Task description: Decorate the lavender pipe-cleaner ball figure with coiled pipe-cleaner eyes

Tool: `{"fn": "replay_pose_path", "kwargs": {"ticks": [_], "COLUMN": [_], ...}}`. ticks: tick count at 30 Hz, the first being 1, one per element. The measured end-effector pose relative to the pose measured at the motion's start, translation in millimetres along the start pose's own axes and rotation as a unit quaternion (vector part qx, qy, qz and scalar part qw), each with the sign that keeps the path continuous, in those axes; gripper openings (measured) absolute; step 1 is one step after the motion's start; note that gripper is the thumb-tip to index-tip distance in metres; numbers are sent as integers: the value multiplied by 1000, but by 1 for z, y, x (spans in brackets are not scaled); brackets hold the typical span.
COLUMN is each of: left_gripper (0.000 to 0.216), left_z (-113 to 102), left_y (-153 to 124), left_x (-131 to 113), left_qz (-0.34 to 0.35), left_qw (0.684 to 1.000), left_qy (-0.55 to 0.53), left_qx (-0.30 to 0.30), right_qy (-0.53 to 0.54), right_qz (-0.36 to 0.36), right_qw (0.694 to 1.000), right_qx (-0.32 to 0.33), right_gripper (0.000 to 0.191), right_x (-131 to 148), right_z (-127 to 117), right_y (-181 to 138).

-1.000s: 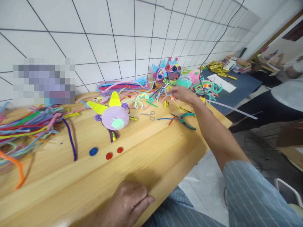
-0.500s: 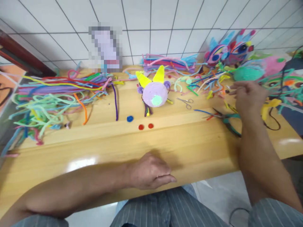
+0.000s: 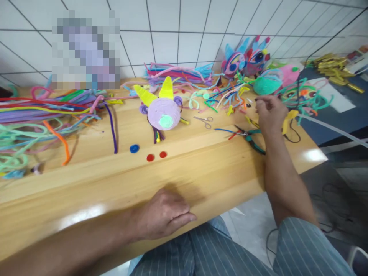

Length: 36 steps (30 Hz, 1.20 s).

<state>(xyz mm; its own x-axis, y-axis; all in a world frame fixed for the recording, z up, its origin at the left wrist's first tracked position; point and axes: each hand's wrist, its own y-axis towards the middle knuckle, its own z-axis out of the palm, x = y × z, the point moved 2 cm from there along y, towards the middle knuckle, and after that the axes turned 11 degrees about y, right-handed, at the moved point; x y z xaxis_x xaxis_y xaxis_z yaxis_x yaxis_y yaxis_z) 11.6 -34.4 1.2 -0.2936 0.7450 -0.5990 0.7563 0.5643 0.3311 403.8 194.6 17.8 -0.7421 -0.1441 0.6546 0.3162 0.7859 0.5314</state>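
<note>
My left hand (image 3: 165, 214) rests on the near edge of the wooden table (image 3: 201, 176), fingers loosely curled with nothing visible in them. My right hand (image 3: 270, 111) reaches to the far right among loose pipe cleaner bits (image 3: 230, 97), fingertips pinched together on something too small to make out. Green-handled pliers (image 3: 251, 138) lie just below that hand. A purple round pipe-cleaner figure with yellow ears (image 3: 162, 111) sits mid-table, small scissors (image 3: 204, 120) to its right.
A blue disc (image 3: 134, 148) and two red discs (image 3: 156, 156) lie in front of the figure. Long pipe cleaners (image 3: 37, 115) pile up at the left. Finished colourful figures (image 3: 247, 61) stand by the tiled wall. A dark blue table (image 3: 342, 111) adjoins on the right.
The view has swung back toward the right. My right hand has drawn slightly nearer and closed into a pinch above the pliers. The left hand has stayed on the table edge.
</note>
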Motion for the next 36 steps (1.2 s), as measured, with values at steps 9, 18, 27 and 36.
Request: {"fn": "replay_pose_path", "kwargs": {"ticks": [9,18,27,36], "left_gripper": [42,36,36,37], "left_z": [-3,2,3,5], "left_y": [2,-6,-8,-11], "left_x": [-2,4,4,6], "left_qz": [5,-1,3,0], "left_qw": [1000,999,999,998], "left_qy": [24,30,37,46], "left_qx": [12,35,32,40], "right_qy": [28,-122,-210,-174], "right_qz": [-7,-26,18,31], "right_qw": [999,905,841,868], "right_qx": [26,407,498,464], "right_gripper": [23,21,26,12], "right_x": [1,10,24,20], "right_z": [-8,-34,-24,-42], "right_y": [3,-3,-15,-7]}}
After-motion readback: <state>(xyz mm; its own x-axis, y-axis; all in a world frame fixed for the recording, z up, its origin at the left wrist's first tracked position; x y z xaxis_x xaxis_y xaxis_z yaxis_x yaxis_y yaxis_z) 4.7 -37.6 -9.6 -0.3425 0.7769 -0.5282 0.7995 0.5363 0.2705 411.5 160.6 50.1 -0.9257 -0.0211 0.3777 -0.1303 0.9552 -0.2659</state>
